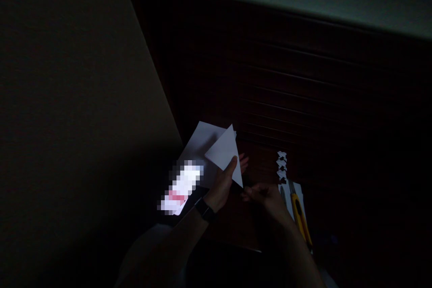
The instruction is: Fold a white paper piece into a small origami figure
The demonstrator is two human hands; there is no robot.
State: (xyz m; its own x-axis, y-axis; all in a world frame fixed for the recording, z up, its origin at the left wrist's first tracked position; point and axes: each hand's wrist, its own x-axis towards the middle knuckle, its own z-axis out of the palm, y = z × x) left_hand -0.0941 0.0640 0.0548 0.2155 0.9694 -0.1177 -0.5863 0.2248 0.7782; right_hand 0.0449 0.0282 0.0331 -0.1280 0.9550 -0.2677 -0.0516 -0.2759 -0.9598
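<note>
A white triangular paper piece is held above the dark wooden tabletop by the left hand, thumb pressed on top, other fingers beneath. The right hand is held with fingers curled nearly closed beside the triangle's lower tip; whether it is gripped cannot be told. A flat white paper sheet is partly covered by the triangle and a glowing, blurred rectangular screen. At right, small white folded paper shapes are lined up near a yellow-handled cutter.

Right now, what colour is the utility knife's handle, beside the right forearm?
The utility knife's handle is mostly yellow, seen in the head view.
</note>
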